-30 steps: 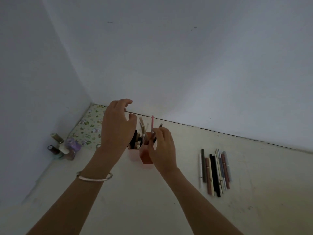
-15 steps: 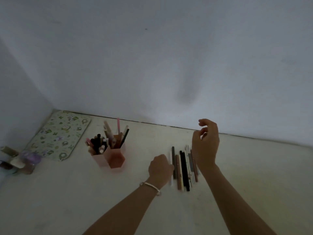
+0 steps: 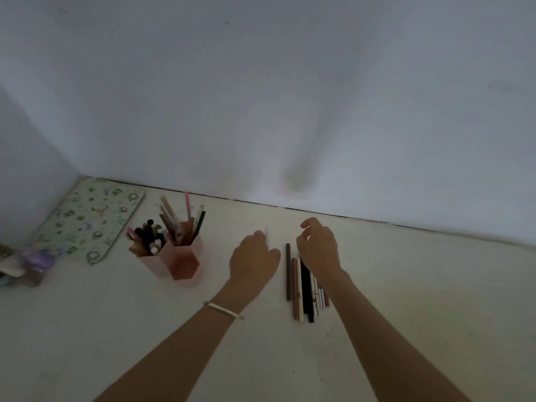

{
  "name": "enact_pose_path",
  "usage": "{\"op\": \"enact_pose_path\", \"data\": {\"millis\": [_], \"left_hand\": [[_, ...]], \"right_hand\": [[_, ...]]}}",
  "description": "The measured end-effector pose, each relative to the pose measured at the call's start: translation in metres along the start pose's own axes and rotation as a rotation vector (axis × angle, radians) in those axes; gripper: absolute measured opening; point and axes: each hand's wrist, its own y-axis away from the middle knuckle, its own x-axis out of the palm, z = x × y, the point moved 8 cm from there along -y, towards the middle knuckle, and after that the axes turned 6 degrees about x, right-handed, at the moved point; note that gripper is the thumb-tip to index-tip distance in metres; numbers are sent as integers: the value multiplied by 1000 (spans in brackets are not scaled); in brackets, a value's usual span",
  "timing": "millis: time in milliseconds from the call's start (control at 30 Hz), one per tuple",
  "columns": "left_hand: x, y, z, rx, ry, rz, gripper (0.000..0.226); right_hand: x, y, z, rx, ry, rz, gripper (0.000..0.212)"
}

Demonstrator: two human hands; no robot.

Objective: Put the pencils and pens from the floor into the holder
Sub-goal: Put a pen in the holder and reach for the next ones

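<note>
A pink hexagonal holder (image 3: 187, 261) stands on the pale floor at the left, with a second lighter compartment (image 3: 150, 264) joined to it. Both hold several pens and pencils standing upright. To its right, several pens and pencils (image 3: 303, 288) lie side by side in a row. My left hand (image 3: 253, 259) is closed just left of the row, and a blurred white pen (image 3: 266, 231) sticks up from its fingers. My right hand (image 3: 319, 250) covers the far ends of the row. Its fingers are curled and apart, with nothing visibly held.
A floral mat (image 3: 92, 221) lies in the corner behind the holder. Small bottles (image 3: 27, 265) stand at the far left against the side wall. The back wall (image 3: 290, 111) rises just beyond the row of pens.
The view swung from the holder to the row. My left hand closed on the white pen from the row's left edge and lifted it. My right hand came down onto the row.
</note>
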Motion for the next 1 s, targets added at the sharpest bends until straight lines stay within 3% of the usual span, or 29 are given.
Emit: {"op": "enact_pose_path", "data": {"millis": [100, 233, 367, 400, 533, 733, 900, 1000], "left_hand": [[-68, 8, -13, 101, 147, -206, 11], [-138, 22, -11, 133, 303, -385, 11], [-185, 29, 14, 209, 320, -502, 76], [-194, 27, 22, 211, 289, -517, 83], [-205, 19, 54, 152, 102, -516, 59], [-180, 12, 73, 167, -156, -462, 32], [-160, 10, 78, 223, -393, -419, 24], [-165, 12, 85, 225, -374, -456, 38]], "right_hand": [[36, -4, 0, 33, 244, 139, 27], [61, 2, 9, -72, 489, 145, 25], [52, 3, 34, 31, -44, 158, 28], [42, 1, 47, 38, -177, 131, 26], [-6, 5, 103, -36, -483, -2, 15], [-37, 30, 147, -107, -744, -139, 15], [-29, 49, 158, -185, -784, -203, 17], [-17, 62, 166, -254, -735, -219, 17]]}}
